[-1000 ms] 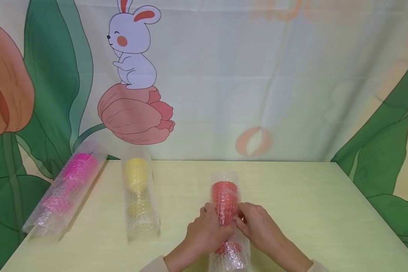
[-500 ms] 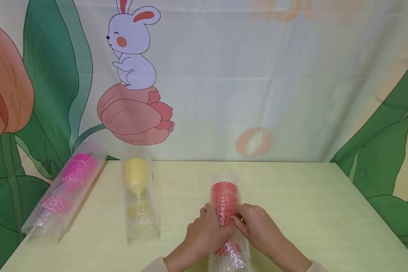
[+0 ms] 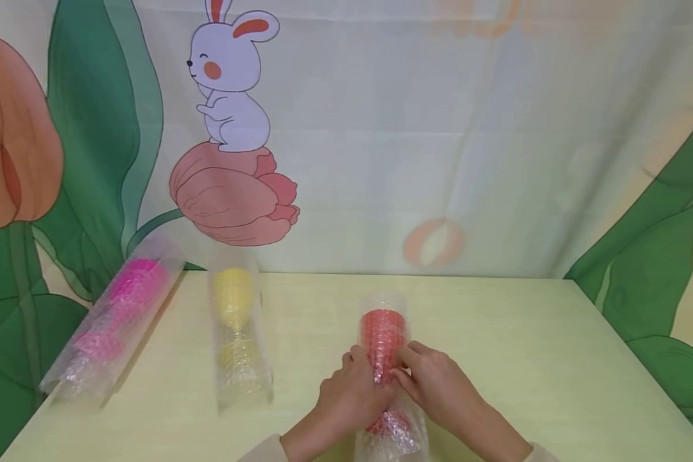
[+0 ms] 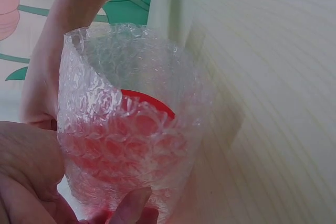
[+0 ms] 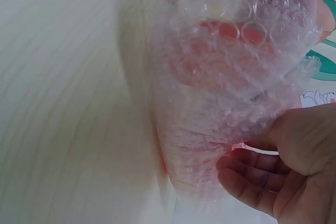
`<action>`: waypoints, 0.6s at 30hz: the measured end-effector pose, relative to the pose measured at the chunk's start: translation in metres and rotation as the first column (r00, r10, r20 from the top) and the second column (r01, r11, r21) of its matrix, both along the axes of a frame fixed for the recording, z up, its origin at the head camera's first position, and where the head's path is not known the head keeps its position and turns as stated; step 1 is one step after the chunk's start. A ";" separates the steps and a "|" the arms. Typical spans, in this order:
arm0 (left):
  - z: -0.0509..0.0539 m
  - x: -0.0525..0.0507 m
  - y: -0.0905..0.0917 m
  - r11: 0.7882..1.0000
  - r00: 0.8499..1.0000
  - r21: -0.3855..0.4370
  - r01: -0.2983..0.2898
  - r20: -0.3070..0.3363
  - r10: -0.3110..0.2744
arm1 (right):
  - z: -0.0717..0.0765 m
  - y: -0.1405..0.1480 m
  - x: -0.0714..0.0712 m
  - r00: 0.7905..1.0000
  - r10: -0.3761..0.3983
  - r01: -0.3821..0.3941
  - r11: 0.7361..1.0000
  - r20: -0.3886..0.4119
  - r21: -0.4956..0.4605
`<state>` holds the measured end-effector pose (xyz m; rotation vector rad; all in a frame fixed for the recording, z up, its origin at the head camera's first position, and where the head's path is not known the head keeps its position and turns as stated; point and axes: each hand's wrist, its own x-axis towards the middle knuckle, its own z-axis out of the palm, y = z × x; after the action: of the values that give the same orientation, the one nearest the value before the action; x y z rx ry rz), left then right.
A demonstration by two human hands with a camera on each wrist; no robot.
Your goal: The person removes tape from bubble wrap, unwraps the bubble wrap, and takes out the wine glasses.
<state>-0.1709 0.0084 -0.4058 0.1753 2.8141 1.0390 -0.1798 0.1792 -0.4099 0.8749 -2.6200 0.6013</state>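
A red goblet-shaped piece [image 3: 383,337], wide at the top and narrow at the waist, lies in clear bubble wrap [image 4: 89,103] at the table's front middle. My left hand [image 3: 349,391] grips the wrapped waist from the left, its thumb across the front. From the right, my right hand [image 3: 441,385] pinches the wrap's side with thumb and forefinger. Its other fingers are curled in the right wrist view, where the right hand [image 5: 304,161] is beside the crumpled wrap. The red rim shows inside the wrap's open end in the left wrist view. Fingers hide part of the waist.
A yellow goblet-shaped piece [image 3: 233,298] in bubble wrap lies left of my hands. Farther left, a pink one [image 3: 137,282], also wrapped, lies slanted along the table's edge. A printed curtain [image 3: 346,128] hangs behind the pale table [image 3: 531,333].
My right hand's fingertips have shifted slightly left over the wrap. The left hand keeps its grip on the waist. The view has drifted a little.
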 end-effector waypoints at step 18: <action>-0.011 0.003 -0.007 0.999 0.999 -0.002 0.035 -0.027 -0.035 | -0.008 -0.007 0.002 0.995 -0.026 0.039 0.991 0.099 -0.132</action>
<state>-0.1677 0.0017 -0.4169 0.2396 2.8246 1.0344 -0.1776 0.1719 -0.4184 0.7789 -2.6381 0.8194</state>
